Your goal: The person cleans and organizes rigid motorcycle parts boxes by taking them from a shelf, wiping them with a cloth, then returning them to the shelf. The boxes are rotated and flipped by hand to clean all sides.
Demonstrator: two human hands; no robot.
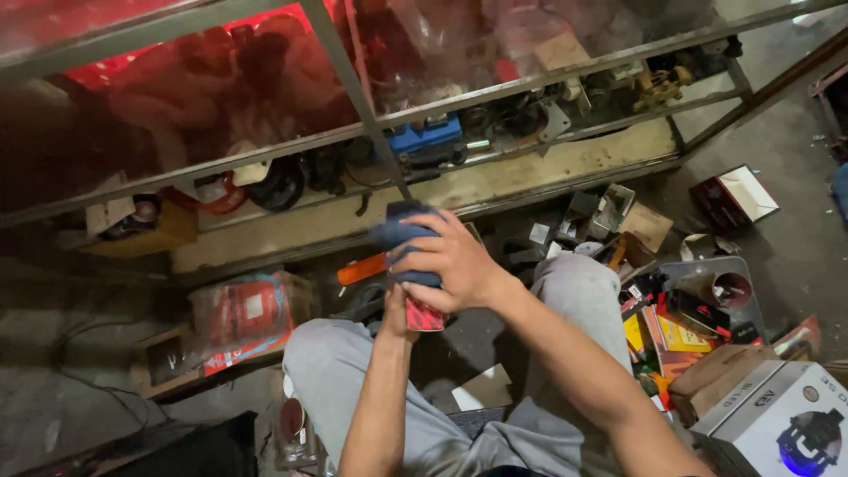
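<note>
My right hand [455,265] is closed over a crumpled dark blue cloth [399,237], pressing it onto the top of a small red object [424,316]. My left hand [397,311] comes up from below and grips that red object; the right hand and the cloth hide most of the left hand. Both hands are raised above my knees, which are in grey trousers [579,291], in front of a metal-framed glass cabinet [353,84].
The cabinet shelves hold dark tools, a blue tool [424,135] and round parts. Open cardboard boxes [601,212] and coloured packets [676,336] litter the floor at right. A white box [782,415] sits at lower right, and a red plastic-wrapped package [243,318] at left.
</note>
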